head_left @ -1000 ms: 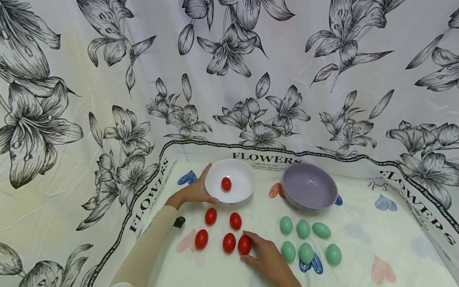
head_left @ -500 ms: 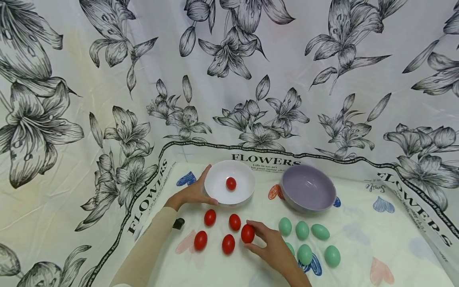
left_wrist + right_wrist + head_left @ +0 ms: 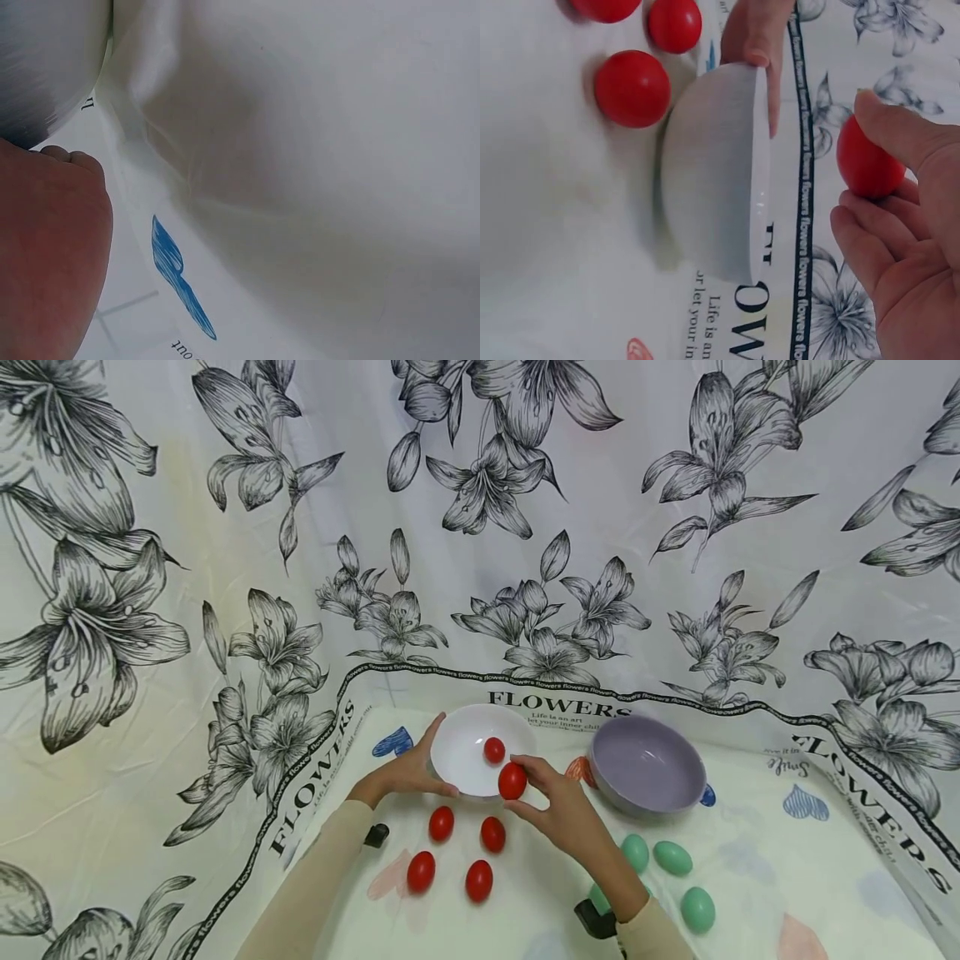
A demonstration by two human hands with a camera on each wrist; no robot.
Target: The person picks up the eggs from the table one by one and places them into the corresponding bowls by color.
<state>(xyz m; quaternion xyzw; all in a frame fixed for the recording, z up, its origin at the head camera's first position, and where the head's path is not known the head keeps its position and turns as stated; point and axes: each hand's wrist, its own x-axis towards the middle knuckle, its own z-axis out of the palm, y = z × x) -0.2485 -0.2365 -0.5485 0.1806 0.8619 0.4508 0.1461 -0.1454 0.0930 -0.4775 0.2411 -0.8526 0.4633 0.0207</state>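
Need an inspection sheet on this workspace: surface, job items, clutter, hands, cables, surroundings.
Surface: pale cloth printed with hearts and lettering.
Job items: white bowl with one red egg inside; four red eggs on the cloth; purple bowl to the right; green eggs in front of it, partly hidden by the right arm, so not counted.
Clutter: nothing seen.
Hands: left hand grips the white bowl's side; right hand holds another red egg in its fingers.
Cables: nothing seen.
Surroundings: flower-print backdrop.

I cannot tell whether this is home or studio. A flowered curtain (image 3: 420, 622) hangs behind the white bowl (image 3: 462, 762), heart-printed cloth (image 3: 551, 906) beneath.
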